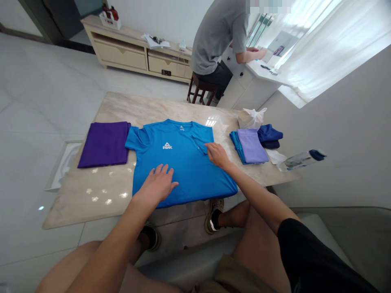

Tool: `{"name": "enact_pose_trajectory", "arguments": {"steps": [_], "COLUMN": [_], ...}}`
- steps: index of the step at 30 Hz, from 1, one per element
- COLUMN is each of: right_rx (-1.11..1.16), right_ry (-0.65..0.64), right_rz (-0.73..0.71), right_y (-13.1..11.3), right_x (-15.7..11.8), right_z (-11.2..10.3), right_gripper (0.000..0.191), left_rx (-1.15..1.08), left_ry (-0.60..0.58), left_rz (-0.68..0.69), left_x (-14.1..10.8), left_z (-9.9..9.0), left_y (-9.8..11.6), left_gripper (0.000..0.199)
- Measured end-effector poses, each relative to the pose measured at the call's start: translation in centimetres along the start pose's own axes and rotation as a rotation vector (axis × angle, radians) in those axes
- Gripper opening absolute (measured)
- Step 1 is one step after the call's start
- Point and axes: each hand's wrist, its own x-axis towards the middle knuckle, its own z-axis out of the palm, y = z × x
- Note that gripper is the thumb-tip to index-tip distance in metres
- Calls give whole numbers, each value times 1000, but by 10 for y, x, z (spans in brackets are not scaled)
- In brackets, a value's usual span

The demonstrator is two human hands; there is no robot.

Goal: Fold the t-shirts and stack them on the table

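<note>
The black sleeve (308,252) on the person's right arm and the 2 bare thighs (261,248) lie nearest the camera. Beyond them, both forearms reach forward over a blue T-shirt (186,175), spread on the near part of a marble-patterned table (76,203). The shirt lies directly under and ahead of the hands; its collar-to-hem axis runs away from the person, the collar (180,124) at the far end and the hem at the table's near edge.

The left hand (159,183) is palm down over the lower front, fingers loosely spread, grasping nothing; whether it presses on the cloth I cannot tell. The right hand (217,154) is nearer the side where 1 shirt sleeve (199,144) appears turned inward onto the chest. Its fingers are bent, with the fingertips at that sleeve's edge; whether they pinch it I cannot tell. The other shirt sleeve (137,138) points out to the left, towards a folded purple cloth (105,144).

The shirt is bright blue, front up and mostly flat, with a white PEAK logo (167,145) on the chest and small white marks inside the neck.
</note>
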Motion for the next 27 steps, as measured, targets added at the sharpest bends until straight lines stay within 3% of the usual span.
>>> {"name": "enact_pose_trajectory", "arguments": {"steps": [2, 5, 9, 12, 16, 23, 27], "right_rx": [22, 52, 64, 63, 42, 17, 34], "right_ry": [6, -87, -213, -223, -128, -167, -130], "right_rz": [36, 94, 45, 16, -59, -31, -24], "right_y": [8, 14, 12, 9, 1, 2, -11], "right_x": [24, 53, 67, 62, 40, 19, 11], "right_z": [4, 22, 39, 38, 37, 39, 26], "right_gripper": [61, 67, 73, 74, 74, 70, 70], "left_rx": [0, -4, 5, 5, 14, -5, -59], "left_ry": [-10, -14, 6, 32, 36, 44, 242], "left_rz": [-5, -13, -7, -9, -20, 6, -101], "left_x": [1, 3, 5, 6, 8, 24, 50], "left_z": [1, 4, 8, 6, -2, -13, -30], "left_y": [1, 1, -2, -8, -13, -20, -46], "left_gripper": [64, 63, 60, 58, 57, 54, 48]}}
